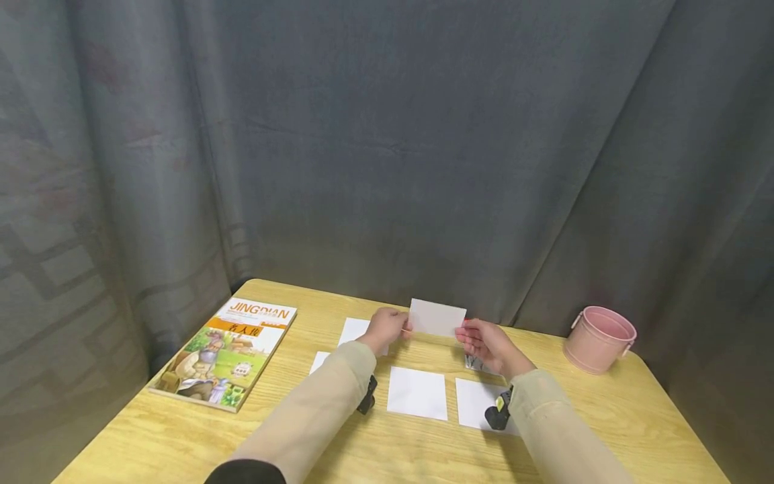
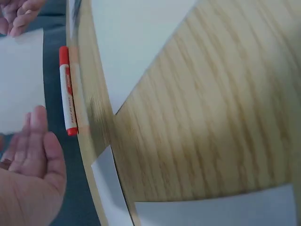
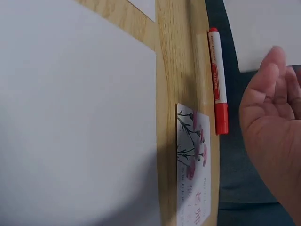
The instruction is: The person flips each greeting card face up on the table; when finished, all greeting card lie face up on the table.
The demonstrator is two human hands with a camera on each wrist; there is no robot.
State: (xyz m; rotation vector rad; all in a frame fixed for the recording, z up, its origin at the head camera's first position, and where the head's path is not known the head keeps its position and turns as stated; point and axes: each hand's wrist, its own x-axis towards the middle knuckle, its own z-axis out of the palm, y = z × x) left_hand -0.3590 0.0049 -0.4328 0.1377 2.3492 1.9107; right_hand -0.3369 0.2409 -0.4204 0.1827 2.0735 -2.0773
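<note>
The left hand (image 1: pixel 384 329) and right hand (image 1: pixel 487 344) hold a white card (image 1: pixel 437 317); pushing inward could bend it.

Grey drapes (image 1: pixel 393 148) behind and beside a wood-grained table (image 1: pixel 417 444) show a curtained-off workspace.

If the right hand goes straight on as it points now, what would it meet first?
The white card the right hand holds; beyond, probably the grey curtain, though depth is unclear.
</note>
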